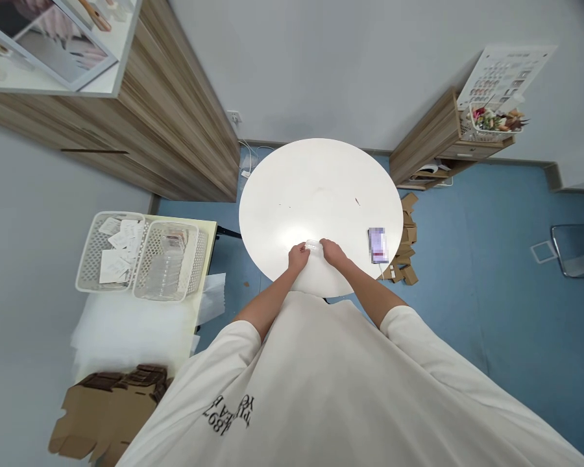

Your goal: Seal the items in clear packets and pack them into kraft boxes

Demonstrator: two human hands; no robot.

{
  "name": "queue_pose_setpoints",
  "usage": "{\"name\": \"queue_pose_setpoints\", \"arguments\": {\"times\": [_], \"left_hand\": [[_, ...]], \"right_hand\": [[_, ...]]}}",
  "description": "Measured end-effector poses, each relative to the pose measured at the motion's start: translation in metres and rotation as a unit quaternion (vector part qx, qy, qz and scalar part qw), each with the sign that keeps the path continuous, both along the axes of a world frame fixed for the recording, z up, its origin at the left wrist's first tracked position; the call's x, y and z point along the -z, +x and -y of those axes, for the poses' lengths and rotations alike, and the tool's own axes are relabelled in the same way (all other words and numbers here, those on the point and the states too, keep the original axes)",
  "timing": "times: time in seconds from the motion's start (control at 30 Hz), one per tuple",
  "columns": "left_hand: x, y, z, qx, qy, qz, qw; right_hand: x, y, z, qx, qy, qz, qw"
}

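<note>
In the head view, your left hand [298, 257] and right hand [333, 252] grasped opposite ends of a small clear plastic case [314, 245], near your edge of the round white bench [316, 175]. You seemed to be in a two-handed handling step; whether you were opening or closing it could not be told. The hold looked to call for light, even finger pressure, both ends kept level. On your white T-shirt [321, 376], "897" was readable among folded lettering; print on the basket's cards [115, 266] was too small, and the phone's screen [378, 245] was pixelated.
</note>
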State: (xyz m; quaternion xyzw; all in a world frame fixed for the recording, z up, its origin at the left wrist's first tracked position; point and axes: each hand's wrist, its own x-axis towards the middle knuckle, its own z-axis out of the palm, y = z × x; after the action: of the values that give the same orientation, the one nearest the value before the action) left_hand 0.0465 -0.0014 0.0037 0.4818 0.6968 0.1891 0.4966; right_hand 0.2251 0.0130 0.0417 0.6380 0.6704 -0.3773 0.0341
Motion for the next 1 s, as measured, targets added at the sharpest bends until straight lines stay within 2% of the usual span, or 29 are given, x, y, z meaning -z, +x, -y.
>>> {"name": "queue_pose_setpoints", "arguments": {"times": [0.13,0.27,0.37,0.5,0.73,0.87,1.0], "left_hand": [[0.011,-0.008,0.016,0.023,-0.021,0.011,0.999],[0.015,-0.015,0.027,0.03,-0.039,0.015,0.999],[0.013,-0.016,0.031,0.03,-0.048,0.015,0.998],[0.01,-0.011,0.033,0.041,-0.057,0.023,0.997],[0.005,-0.003,0.019,0.055,-0.046,0.062,0.995],[0.002,-0.005,0.016,0.071,-0.064,0.045,0.994],[-0.003,-0.013,0.015,0.068,-0.056,0.02,0.996]], "right_hand": [[0.013,0.001,0.003,0.091,0.023,-0.031,0.995],[0.028,0.005,0.021,0.174,0.009,-0.049,0.983],[0.035,0.007,0.038,0.179,-0.011,-0.071,0.981],[0.035,0.003,0.049,0.187,-0.035,-0.101,0.977],[0.025,-0.005,0.042,0.207,-0.025,-0.145,0.967],[0.022,-0.003,0.04,0.194,-0.039,-0.147,0.969],[0.016,0.004,0.035,0.189,-0.02,-0.146,0.971]]}}
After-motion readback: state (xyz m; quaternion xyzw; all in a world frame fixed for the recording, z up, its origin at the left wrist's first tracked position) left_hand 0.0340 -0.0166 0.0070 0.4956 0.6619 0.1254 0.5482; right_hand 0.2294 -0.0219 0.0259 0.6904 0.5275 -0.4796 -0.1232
